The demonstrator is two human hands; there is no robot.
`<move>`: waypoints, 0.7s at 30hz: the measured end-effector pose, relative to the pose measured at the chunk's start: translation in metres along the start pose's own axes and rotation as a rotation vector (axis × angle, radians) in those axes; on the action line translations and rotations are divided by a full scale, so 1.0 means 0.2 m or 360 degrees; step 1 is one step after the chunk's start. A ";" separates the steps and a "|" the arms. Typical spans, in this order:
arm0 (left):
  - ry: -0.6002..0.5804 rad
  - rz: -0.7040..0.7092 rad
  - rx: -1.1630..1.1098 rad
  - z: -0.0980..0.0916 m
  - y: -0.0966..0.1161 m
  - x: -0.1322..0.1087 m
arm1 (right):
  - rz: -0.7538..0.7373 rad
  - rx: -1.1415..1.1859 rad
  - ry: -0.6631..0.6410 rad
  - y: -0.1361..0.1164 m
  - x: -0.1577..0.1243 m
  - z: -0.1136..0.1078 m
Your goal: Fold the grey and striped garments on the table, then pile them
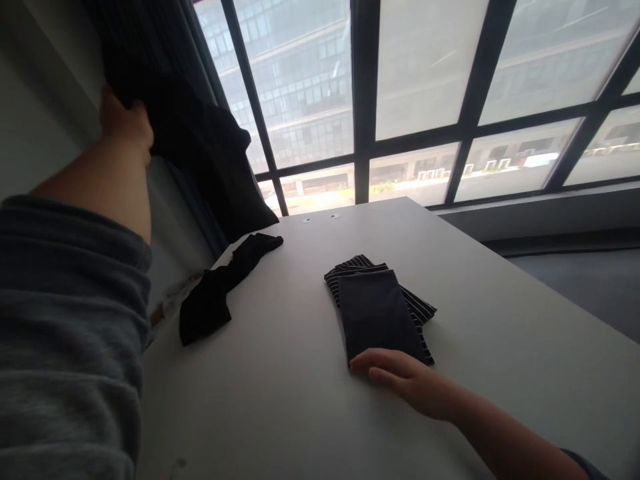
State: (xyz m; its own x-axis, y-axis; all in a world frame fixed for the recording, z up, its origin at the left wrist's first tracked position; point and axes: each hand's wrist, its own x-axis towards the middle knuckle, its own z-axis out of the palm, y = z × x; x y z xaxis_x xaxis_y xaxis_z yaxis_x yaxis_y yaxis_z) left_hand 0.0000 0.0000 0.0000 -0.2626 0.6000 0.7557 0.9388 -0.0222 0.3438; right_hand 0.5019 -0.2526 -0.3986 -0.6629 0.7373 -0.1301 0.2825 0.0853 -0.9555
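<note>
My left hand is raised high at the left and grips a large dark garment that hangs down toward the table's far left corner. My right hand lies flat on the white table, fingers stretched out, its fingertips touching the near edge of a folded dark cloth. That cloth rests on top of a folded striped cloth. A crumpled black garment lies on the table to the left of the folded pile.
A big window with dark frames fills the far side, a building outside. A pale wall runs along the left. Two small round marks sit at the table's far edge. Grey floor shows at the right.
</note>
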 end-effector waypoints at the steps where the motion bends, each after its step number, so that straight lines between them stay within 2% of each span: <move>1: 0.0210 -0.0034 -0.0048 0.06 -0.12 -0.09 | 0.0001 -0.0057 -0.0031 -0.01 0.00 0.00; 2: 0.0169 -0.0092 -0.0060 0.11 -0.24 -0.20 | -0.0002 -0.0102 -0.0065 -0.01 -0.01 0.00; 3: 0.0045 -0.0154 -0.0019 0.17 -0.36 -0.35 | -0.0008 -0.0140 -0.0097 -0.02 -0.01 0.01; 5: -0.0442 -0.0258 0.0212 0.26 -0.56 -0.69 | -0.0034 -0.0211 -0.0136 -0.03 -0.02 0.01; 6: -0.0618 -0.0285 0.0261 0.30 -0.65 -0.88 | -0.0049 -0.0247 -0.0145 -0.03 -0.02 0.02; 9: -0.0975 -0.0288 0.0301 0.36 -0.87 -1.41 | -0.0081 -0.0327 -0.0164 -0.03 -0.01 0.03; 11: -0.1108 -0.0254 0.0332 0.37 -0.97 -1.68 | -0.0103 -0.0348 -0.0164 -0.01 0.00 0.04; 14: -0.1135 -0.0208 0.0416 0.37 -1.09 -1.92 | -0.0169 -0.0362 -0.0114 0.02 0.01 0.05; 17: -0.1107 -0.0155 0.0471 0.37 -1.15 -2.02 | -0.0319 -0.0465 0.0027 0.06 0.04 0.04; 19: -0.1077 -0.0090 0.0541 0.37 -1.16 -2.08 | -0.0449 -0.0650 0.0149 0.08 0.05 0.01; 21: -0.0987 -0.0013 0.0652 0.36 -1.12 -2.15 | -0.0504 -0.0935 0.0227 0.11 0.05 -0.03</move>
State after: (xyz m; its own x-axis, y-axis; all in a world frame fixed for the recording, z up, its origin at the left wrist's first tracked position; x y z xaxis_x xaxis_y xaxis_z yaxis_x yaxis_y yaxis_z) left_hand -0.0811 -0.1945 -0.4419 -0.2094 0.9430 0.2588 0.9772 0.2112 0.0211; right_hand 0.5046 -0.2394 -0.4187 -0.6891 0.6946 0.2066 0.4464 0.6315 -0.6340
